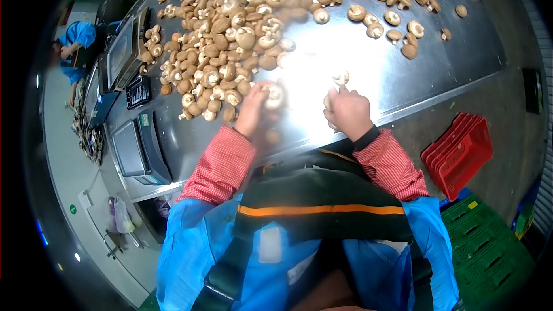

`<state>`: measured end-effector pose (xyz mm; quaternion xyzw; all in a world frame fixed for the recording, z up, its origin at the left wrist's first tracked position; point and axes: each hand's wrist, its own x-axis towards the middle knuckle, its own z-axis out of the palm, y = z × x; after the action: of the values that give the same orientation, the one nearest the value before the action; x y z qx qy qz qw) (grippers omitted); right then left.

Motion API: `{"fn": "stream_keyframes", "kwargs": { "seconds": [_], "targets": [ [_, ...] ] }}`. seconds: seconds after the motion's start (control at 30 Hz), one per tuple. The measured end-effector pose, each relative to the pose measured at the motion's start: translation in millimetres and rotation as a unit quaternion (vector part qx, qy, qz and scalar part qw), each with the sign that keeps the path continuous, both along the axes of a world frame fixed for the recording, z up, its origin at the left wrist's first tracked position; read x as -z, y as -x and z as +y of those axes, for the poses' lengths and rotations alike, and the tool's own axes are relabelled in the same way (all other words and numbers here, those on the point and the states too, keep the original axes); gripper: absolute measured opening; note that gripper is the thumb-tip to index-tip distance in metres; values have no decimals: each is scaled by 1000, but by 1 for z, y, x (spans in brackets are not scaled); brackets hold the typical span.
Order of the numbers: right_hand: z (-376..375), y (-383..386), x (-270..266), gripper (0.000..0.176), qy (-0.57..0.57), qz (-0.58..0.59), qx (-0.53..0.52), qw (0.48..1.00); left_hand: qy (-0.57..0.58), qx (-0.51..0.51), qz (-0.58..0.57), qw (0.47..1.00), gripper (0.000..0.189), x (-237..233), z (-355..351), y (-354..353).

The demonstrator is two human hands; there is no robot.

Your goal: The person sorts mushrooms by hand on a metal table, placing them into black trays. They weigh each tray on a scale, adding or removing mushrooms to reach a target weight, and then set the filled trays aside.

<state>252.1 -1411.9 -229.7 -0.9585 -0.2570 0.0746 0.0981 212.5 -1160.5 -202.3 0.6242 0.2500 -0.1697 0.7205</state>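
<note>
My left hand (pixel 253 106) is closed at the near edge of a large mushroom pile (pixel 224 40), its fingers on a brown-capped mushroom (pixel 273 97) with the pale underside up. Farther right, over the shiny metal table, my right hand (pixel 350 110) is curled. Pale mushroom parts (pixel 328 102) show at its left side, partly hidden by the fingers. Just beyond its fingertips is another mushroom (pixel 341 76), gills upward; glare blurs whether they touch. A blurred mushroom (pixel 273 136) lies nearer my body, between my forearms.
Loose mushrooms (pixel 391 18) are scattered over the far right of the metal table (pixel 449 57). Scales (pixel 138 150) and a black tray (pixel 138 92) stand left. A red basket (pixel 458 152) and green crates (pixel 489 242) are right. A person in blue (pixel 78 37) works far left.
</note>
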Motion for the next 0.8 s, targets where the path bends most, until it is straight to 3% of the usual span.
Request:
{"fn": "stream_keyframes", "kwargs": {
  "seconds": [0.03, 0.07, 0.13, 0.2, 0.23, 0.3, 0.33, 0.37, 0.43, 0.53, 0.57, 0.6, 0.67, 0.7, 0.77, 0.8],
  "targets": [
    [1, -3, -7, 33, -60, 42, 4, 997, 104, -40, 52, 992, 30, 1, 5, 5],
    [1, -3, -15, 33, -119, 88, 9, 989, 115, -73, 118, 984, 30, 4, 6, 9],
    [6, -2, -20, 35, -211, 144, 6, 967, 41, -28, 131, 990, 26, 18, 5, 18],
    [21, 0, -14, 37, -179, 187, 0, 966, -74, 7, 121, 990, 31, 31, -2, 19],
    [28, -1, -8, 38, -163, 208, -4, 965, -76, 36, 112, 990, 32, 33, -6, 18],
    [39, -9, 44, 44, -262, 447, 52, 854, -84, 93, 91, 988, 34, 37, -13, 12],
    [38, -11, 50, 46, -283, 505, 59, 813, 9, 42, 151, 988, 36, 41, -16, 10],
    [37, -14, 57, 49, -300, 560, 70, 769, 11, 42, 130, 991, 36, 42, -19, 11],
    [20, -18, 32, 54, -298, 562, 54, 770, 15, 44, 91, 995, 35, 31, -28, 13],
    [-23, -12, -29, 58, -308, 538, 41, 784, 124, 153, 55, 979, 39, 8, -55, 16],
    [-48, 1, -32, 59, -373, 544, 60, 749, 165, 178, 39, 969, 40, 6, -71, 19],
    [-78, 15, -35, 60, -384, 533, 74, 751, 196, 233, 37, 952, 44, 12, -90, 23],
    [-140, 43, -40, 60, -406, 508, 100, 753, 245, 387, 29, 888, 54, 2, -132, 18],
    [-169, 64, -39, 60, -441, 527, 160, 709, 262, 482, 21, 835, 60, -13, -153, 13],
    [-221, 108, -31, 56, -431, 533, 245, 685, 285, 573, 113, 760, 80, 3, -192, 20],
    [-249, 135, -19, 51, -394, 553, 311, 665, 262, 599, 81, 753, 90, 2, -201, 25]
  ]
}}
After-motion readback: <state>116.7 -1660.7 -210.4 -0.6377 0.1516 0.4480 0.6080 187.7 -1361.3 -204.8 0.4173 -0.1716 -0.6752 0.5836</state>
